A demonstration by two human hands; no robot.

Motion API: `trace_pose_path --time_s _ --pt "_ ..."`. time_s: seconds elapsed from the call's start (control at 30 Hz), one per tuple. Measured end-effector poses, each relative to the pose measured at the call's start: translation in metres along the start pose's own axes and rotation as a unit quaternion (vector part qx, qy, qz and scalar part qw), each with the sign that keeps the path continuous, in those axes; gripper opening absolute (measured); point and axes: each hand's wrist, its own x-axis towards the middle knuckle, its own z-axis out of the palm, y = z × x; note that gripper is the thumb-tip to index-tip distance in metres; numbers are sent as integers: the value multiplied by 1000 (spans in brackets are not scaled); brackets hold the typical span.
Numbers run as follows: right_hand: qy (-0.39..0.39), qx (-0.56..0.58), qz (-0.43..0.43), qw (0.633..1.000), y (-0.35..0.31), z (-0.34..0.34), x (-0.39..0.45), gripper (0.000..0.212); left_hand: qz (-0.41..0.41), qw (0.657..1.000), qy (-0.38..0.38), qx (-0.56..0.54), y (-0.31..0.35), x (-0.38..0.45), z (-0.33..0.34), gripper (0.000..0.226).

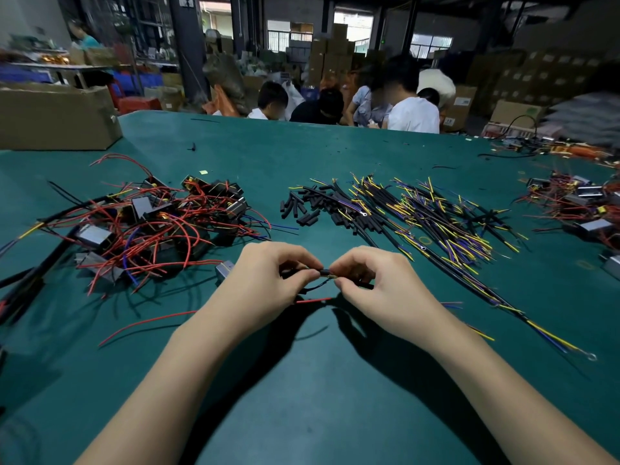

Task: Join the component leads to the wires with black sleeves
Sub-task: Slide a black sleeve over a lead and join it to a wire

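Observation:
My left hand [268, 276] and my right hand [372, 280] meet above the green table [318, 380], fingertips almost touching. Between them they pinch a short black sleeve [324, 272] over a thin wire joint; my left fingers grip the lead side, my right fingers pinch the wire side. A red lead [312, 300] hangs just below the hands. A grey component [224, 270] lies beside my left hand, partly hidden by it.
A tangle of black components with red leads [151, 226] lies at the left. Loose black sleeves [302, 206] and a spread of yellow, blue and black wires [436, 219] lie ahead and right. More components [577, 203] sit far right. A cardboard box [57, 119] stands back left. People sit beyond the table.

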Motion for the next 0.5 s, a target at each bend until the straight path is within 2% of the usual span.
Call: trace_pose_path --time_s 0.17,0.37,0.5 --pt "-10 26 -1 1000 -1 -5 -1 15 11 1000 -1 10 0 0 0 8" --pt "-17 -18 -76 997 -5 -7 -1 15 33 999 3 24 -1 1 2 10" --pt "-17 -6 -95 995 -5 -7 -1 16 42 999 2 7 -1 0 6 10"
